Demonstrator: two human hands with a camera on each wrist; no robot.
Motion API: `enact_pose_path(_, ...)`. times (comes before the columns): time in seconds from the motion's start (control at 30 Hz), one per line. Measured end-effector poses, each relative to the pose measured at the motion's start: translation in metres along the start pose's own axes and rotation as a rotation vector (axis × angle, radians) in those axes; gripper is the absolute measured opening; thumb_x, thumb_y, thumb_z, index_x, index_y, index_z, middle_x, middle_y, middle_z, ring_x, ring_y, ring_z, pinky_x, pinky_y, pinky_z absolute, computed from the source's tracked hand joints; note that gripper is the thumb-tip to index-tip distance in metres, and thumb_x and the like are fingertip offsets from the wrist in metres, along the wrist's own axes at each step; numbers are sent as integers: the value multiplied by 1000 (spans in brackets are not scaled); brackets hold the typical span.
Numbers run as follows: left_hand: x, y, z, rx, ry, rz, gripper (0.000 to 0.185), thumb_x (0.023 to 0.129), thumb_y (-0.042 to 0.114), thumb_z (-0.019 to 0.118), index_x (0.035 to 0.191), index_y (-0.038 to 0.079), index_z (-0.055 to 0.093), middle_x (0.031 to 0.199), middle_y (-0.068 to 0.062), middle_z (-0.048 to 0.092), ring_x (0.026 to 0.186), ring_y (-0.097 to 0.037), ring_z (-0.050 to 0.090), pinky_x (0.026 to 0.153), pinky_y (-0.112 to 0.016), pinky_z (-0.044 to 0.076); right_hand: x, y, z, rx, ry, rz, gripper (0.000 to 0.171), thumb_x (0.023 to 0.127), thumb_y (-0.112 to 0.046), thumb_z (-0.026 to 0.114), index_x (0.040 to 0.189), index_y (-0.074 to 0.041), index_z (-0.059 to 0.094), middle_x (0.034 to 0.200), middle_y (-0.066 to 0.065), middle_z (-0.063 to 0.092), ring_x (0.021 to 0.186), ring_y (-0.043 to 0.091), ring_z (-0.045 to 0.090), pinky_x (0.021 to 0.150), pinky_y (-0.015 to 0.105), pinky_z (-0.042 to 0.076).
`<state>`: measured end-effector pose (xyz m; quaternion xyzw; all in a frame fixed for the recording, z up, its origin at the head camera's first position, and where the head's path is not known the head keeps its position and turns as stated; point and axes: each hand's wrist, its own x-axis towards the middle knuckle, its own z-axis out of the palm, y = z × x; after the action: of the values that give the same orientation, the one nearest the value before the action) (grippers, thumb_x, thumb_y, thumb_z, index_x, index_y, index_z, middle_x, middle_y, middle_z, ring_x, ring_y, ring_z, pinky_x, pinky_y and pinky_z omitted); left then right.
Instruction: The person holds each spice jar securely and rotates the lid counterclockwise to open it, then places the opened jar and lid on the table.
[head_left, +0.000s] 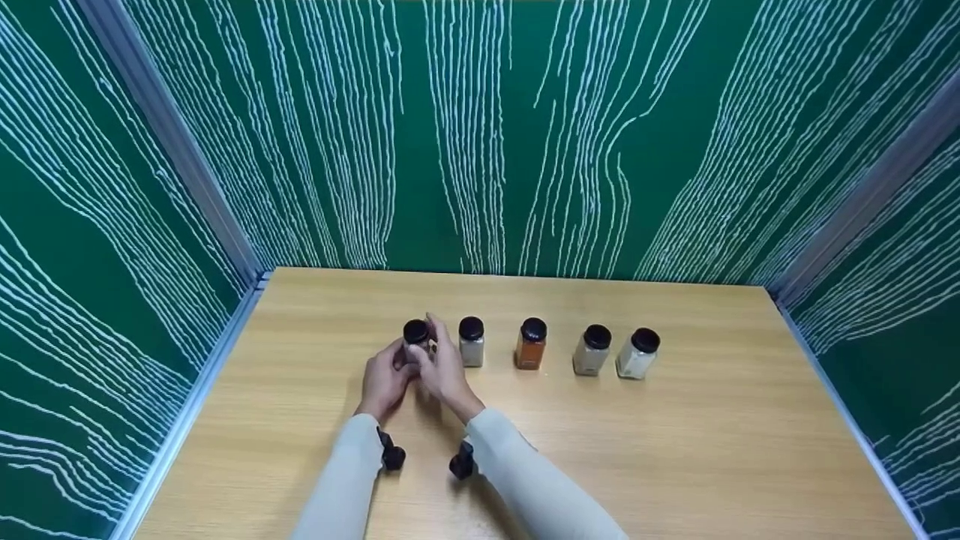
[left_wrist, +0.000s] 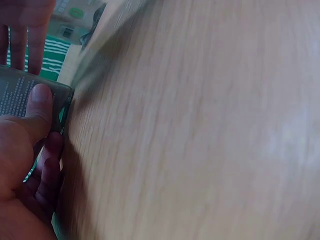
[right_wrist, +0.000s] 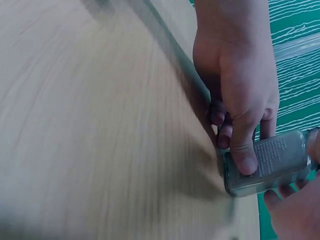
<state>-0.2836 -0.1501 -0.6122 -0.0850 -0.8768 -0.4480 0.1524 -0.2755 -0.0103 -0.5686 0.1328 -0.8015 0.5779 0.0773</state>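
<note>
A square glass spice jar [head_left: 416, 332] with a black cap stands upright at the left end of a row of jars. My left hand [head_left: 384, 382] grips its lower body, the thumb lying flat over the printed label, as the left wrist view shows. From the other side my right hand [head_left: 448, 373] holds the jar higher up, near its neck, with the thumb in front and fingers behind. In the right wrist view the jar [right_wrist: 280, 157] looks greyish, with small print on its side. My hands partly cover it in the head view.
To the right stand a grey-filled jar [head_left: 471, 343], an orange-filled jar [head_left: 531, 345], another greyish jar [head_left: 592, 350] and a pale-filled jar [head_left: 637, 354], all black-capped. The wooden table [head_left: 712, 450] is enclosed by green walls [head_left: 412, 150] with white wavy lines.
</note>
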Motion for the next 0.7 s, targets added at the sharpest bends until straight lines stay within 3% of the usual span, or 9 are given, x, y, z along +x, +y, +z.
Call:
enact_pose_path(0.17, 1, 1, 0, -6, 2, -16, 34, 82, 15, 83, 114, 12, 73, 86, -4, 69, 83, -24, 61, 81, -46, 51, 2, -1, 2, 124, 43, 60, 53, 97, -9, 69, 142, -3, 42, 146, 18, 55, 139, 32, 49, 111, 44, 43)
enact_pose_path(0.33, 0, 3, 0, -17, -6, -29, 35, 83, 14, 82, 117, 13, 73, 92, -5, 72, 87, -24, 63, 84, -46, 51, 2, -1, 2, 119, 80, 58, 42, 97, -8, 69, 132, -4, 47, 139, 17, 60, 136, 33, 53, 109, 47, 44)
enact_pose_path(0.5, -1, 4, -1, -18, -9, -31, 36, 82, 15, 83, 116, 11, 73, 96, -7, 74, 91, -26, 67, 85, -47, 52, 2, -1, 1, 31, 51, 18, 37, 101, -1, 59, 138, -1, 50, 139, 21, 60, 133, 34, 55, 109, 47, 45)
enact_pose_path(0.7, 0, 3, -1, -9, -16, -40, 44, 82, 7, 77, 126, 7, 70, 115, -13, 74, 108, -33, 69, 96, -50, 52, 0, -3, 0, 37, 15, 11, 56, 102, -5, 59, 153, 4, 37, 149, 24, 51, 137, 36, 51, 111, 46, 43)
